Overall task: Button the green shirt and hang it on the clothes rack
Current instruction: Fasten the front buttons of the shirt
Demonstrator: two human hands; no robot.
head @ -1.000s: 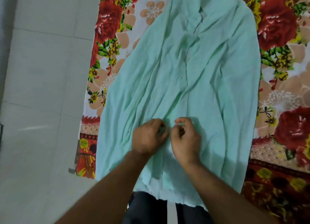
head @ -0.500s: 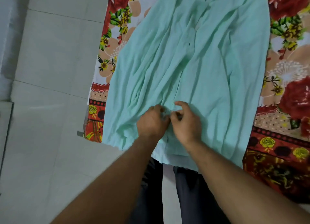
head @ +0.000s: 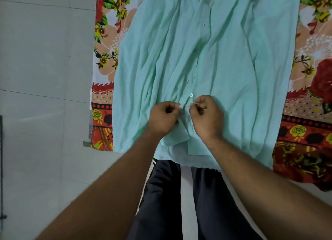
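Green shirt [head: 224, 59]: collar and shoulders cut off by the top edge. Near hem partly hidden behind the forearms [head: 115, 185].
Floral bedsheet [head: 104, 41]: mostly covered by the shirt, and runs out at the top and right edges.
Left hand [head: 164, 116], right hand [head: 206, 117]: fingertips curled under, so the exact grip on the cloth is hidden.
Dark object [head: 1, 167]: sliced by the left edge — cannot be identified.

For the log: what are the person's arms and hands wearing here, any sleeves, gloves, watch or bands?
No sleeves: the left forearm and right forearm are bare to the frame edge, with no watch or band showing. The left hand and right hand are ungloved. Dark trousers with a white side stripe show below.
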